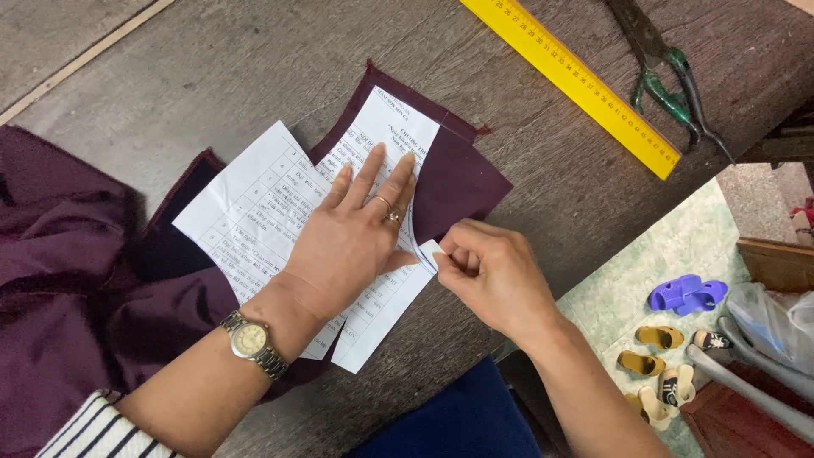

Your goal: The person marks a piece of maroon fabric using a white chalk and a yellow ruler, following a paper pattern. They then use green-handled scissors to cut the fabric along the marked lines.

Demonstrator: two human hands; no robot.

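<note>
Head view: left hand (352, 242) flat and spread, pinning paper pattern (280, 212) onto maroon fabric (462, 182). Right hand (492, 276) pinched shut on a small white chalk (430, 251) at the pattern's edge. Likely trouble: paper creeping under loose pressure, throwing the traced line off; chalk snapping if pressed hard; fabric bunching beneath. Further out, worn grey wooden counter (254, 68), more maroon cloth heaped left, yellow ruler (572, 80) and scissors (670, 80) at far edge. Beyond, pale patterned floor (678, 246) with scattered sandals (653, 356).
</note>
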